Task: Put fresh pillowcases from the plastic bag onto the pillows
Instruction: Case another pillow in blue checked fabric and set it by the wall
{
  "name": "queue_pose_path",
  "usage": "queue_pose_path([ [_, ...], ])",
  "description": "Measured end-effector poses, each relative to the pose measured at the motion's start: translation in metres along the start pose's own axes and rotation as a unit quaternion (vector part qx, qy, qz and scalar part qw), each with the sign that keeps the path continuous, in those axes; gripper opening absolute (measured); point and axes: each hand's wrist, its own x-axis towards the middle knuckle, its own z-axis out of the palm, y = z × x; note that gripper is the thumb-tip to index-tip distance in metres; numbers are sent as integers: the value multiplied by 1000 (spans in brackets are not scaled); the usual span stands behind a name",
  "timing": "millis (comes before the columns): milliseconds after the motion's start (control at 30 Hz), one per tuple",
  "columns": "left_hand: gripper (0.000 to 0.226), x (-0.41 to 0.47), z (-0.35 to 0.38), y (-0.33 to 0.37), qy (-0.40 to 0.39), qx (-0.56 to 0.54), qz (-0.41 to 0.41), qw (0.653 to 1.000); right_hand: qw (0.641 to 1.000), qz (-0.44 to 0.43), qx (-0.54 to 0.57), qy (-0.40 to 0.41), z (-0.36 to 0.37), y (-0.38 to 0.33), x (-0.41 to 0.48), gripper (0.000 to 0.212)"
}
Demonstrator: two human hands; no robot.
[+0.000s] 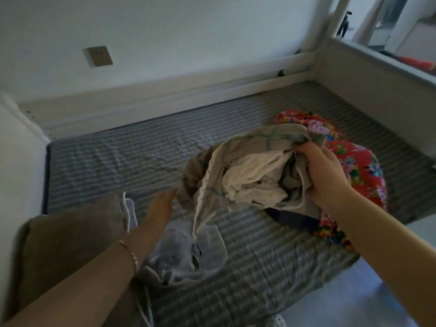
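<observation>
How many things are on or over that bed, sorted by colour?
Red floral bedding: 1
Khaki pillow: 1
Grey-beige pillowcase, in right hand: 1
White cloth: 1
Translucent plastic bag: 1
Total: 5

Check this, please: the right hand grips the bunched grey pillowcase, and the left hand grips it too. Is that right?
Not quite. The right hand grips the bunched grey pillowcase, but the left hand grips nothing: the head view shows its fingers straight, reaching toward the cloth.
</observation>
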Motion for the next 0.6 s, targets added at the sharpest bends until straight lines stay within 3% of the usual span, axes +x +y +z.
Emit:
queue_pose_path([
  [100, 23, -108, 47, 75, -49, -19, 107, 993, 999, -3, -49, 5, -6, 8, 4, 21],
  [200, 12, -123, 87, 77, -87, 133, 202, 966, 996, 21, -78, -33, -17, 14, 5, 23],
  [267, 21, -121, 100, 71, -75, 204, 165, 962, 992, 18, -111, -66, -28, 17, 5, 20],
  [333, 27, -125, 110, 71, -81, 181, 95, 976, 980, -20, -177, -92, -45, 18, 6, 16],
  [400, 23, -137, 123, 73, -121, 109, 22, 986, 931, -80, -335, -121, -72, 19, 13, 10],
  [467, 21, -148, 130, 82, -134, 1, -2, 991, 834, -102, -529, -115, -98, 24, 22, 19],
  [533, 24, -157, 135, 93, -117, -116, 20, 986, 753, -101, -648, -56, -120, 31, 32, 29],
  [600, 27, -165, 139, 103, -53, -88, 97, 990, 738, -82, -669, -4, -144, 37, 42, 50],
])
